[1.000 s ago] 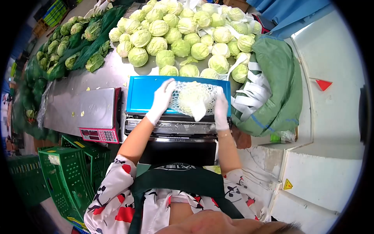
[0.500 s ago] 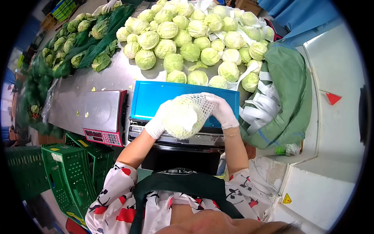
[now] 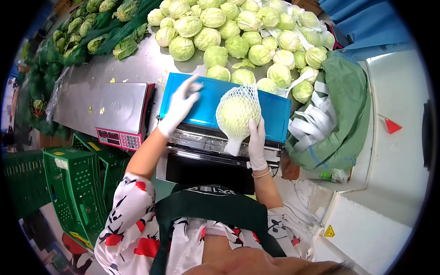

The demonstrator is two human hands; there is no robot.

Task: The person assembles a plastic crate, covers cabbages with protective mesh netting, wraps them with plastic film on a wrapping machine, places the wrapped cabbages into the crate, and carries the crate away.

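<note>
A pale green cabbage in a white foam net (image 3: 238, 114) is over the blue tray (image 3: 206, 105) of the wrapping machine (image 3: 211, 142). My right hand (image 3: 256, 140), in a white glove, holds the netted cabbage at its lower right side, with the thumb and fingers against the net. My left hand (image 3: 183, 103), also gloved, is off the cabbage, over the left part of the blue tray, its fingers apart and nothing in it. The twisted net end points down toward the machine's front.
Loose cabbages (image 3: 213, 39) are heaped behind the tray. A scale (image 3: 121, 112) stands to the left, with green crates (image 3: 75, 183) below it. A green sack (image 3: 341, 110) with white foam nets (image 3: 305, 130) is at the right. Netted cabbages (image 3: 73, 36) lie at the back left.
My left hand has let go of the cabbage and moved up and left. The netted cabbage has moved right in my right hand, and its net now covers it.
</note>
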